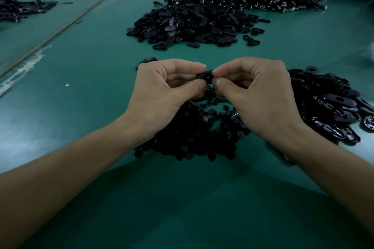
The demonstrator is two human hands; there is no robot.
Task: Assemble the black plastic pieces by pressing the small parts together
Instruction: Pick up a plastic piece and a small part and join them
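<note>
Hands at the pressing step. Your left hand [162,95] and right hand [261,95] meet above the green table [81,91], each with fingers curled and thumb tip set against forefinger, so that both pinch the one black plastic piece [204,76] from opposite ends. The piece is held clear of the table, between the two thumb-and-forefinger pairs; whether a second small part is already seated in it cannot be told, since the fingertips cover most of it.

The grip is probably a two-sided pinch so that squeezing force falls straight across the joint. Directly under your wrists lies the heap of small parts [192,133], within easy reach for the next pick. Just beside your right hand sit the oval shells [332,105], likely the mating stock. The far pile [188,22] lies well apart, towards the back of the table, out of the working zone. Keeping the supply heaps close suggests short reaches between each press.
</note>
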